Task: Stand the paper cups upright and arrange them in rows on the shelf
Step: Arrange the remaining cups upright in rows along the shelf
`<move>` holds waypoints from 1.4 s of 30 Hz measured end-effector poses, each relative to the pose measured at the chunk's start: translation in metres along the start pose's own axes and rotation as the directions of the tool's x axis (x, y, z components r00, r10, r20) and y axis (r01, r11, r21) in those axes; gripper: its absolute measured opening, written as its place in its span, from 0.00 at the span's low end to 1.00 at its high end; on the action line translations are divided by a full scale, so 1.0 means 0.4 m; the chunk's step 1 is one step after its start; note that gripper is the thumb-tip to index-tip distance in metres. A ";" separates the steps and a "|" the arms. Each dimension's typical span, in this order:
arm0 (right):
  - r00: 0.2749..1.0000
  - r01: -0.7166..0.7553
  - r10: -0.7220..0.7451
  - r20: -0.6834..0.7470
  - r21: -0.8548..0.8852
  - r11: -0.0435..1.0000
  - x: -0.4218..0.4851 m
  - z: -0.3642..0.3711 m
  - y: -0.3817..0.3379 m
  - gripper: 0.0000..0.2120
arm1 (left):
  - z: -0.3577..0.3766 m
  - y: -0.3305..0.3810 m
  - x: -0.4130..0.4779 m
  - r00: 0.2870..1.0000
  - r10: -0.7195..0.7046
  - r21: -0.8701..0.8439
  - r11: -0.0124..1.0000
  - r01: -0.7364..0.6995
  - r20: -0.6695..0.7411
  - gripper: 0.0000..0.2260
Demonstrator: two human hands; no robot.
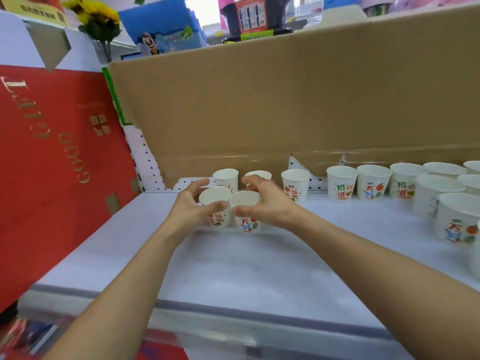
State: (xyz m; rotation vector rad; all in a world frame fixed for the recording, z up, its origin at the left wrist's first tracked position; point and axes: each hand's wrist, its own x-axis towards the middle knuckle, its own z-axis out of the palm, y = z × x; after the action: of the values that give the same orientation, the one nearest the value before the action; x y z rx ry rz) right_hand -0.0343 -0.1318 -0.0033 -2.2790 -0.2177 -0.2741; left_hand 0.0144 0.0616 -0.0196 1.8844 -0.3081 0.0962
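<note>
Left hand [189,207] grips the left cup [214,196], right hand [268,203] the right cup [245,200] — both empty.

The cups [341,187] are thin white paper, matt, with colour print on smooth walls; the shelf [233,268] is smooth white with a dull sheen, its back panel [145,157] perforated. The cardboard [259,100] is brown, matt, slightly rough, crossed by glossy clear tape [376,157]; the red box [39,216] is smooth, its gold lettering [75,157] shiny.
</note>
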 end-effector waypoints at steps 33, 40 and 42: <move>0.940 -0.097 -0.053 -0.336 -0.414 0.905 -0.821 -0.648 0.253 0.27 | 0.740 0.402 -0.548 0.954 0.262 0.048 0.961 -0.272 0.143 0.31; 0.962 -0.125 -0.010 -0.274 -0.471 0.874 -0.837 -0.663 0.302 0.21 | 0.801 0.393 -0.554 0.968 0.208 0.147 0.962 -0.228 0.139 0.35; 0.965 -0.119 -0.021 -0.262 -0.505 0.855 -0.840 -0.668 0.300 0.19 | 0.808 0.397 -0.558 0.968 0.204 0.161 0.961 -0.226 0.143 0.36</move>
State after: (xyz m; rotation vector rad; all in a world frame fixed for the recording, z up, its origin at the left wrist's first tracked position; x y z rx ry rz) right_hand -0.3618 -0.4342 -0.0055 -2.7404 0.0651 -0.6684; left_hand -0.2692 -0.2528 -0.0295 2.0313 -0.6090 0.1572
